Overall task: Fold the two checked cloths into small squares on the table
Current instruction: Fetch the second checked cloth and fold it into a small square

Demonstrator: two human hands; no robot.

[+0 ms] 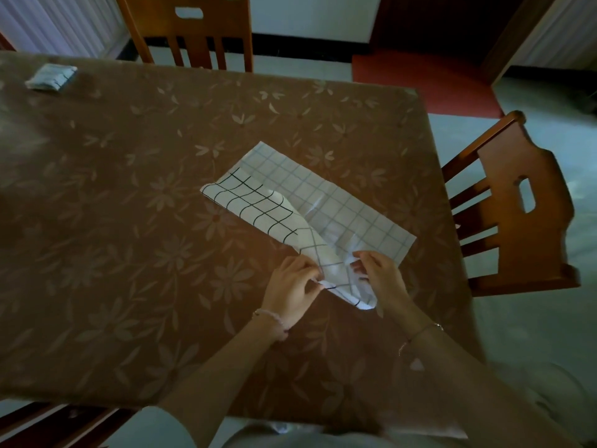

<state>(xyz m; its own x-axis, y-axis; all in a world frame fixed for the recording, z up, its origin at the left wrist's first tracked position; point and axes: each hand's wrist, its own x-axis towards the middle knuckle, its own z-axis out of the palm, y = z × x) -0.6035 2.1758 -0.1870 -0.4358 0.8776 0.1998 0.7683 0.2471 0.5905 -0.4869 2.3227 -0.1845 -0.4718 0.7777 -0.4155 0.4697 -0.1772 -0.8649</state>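
A white checked cloth point(339, 208) lies long and slanted in the middle of the frame. One side is flopped over (its lines look darker there), and its near end is bunched up. A second checked cloth point(51, 77) sits upper left, folded small.

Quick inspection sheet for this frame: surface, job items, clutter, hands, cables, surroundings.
Surface: table under a brown floral cover.
Job's things: checked cloth lies mid-table, partly folded, one long edge turned over; small folded square sits at the far left corner, blurred.
Clutter: nothing seen.
Hands: left hand and right hand both pinch the checked cloth's near end.
Cables: nothing seen.
Surroundings: far chair, right chair, red mat on the floor.
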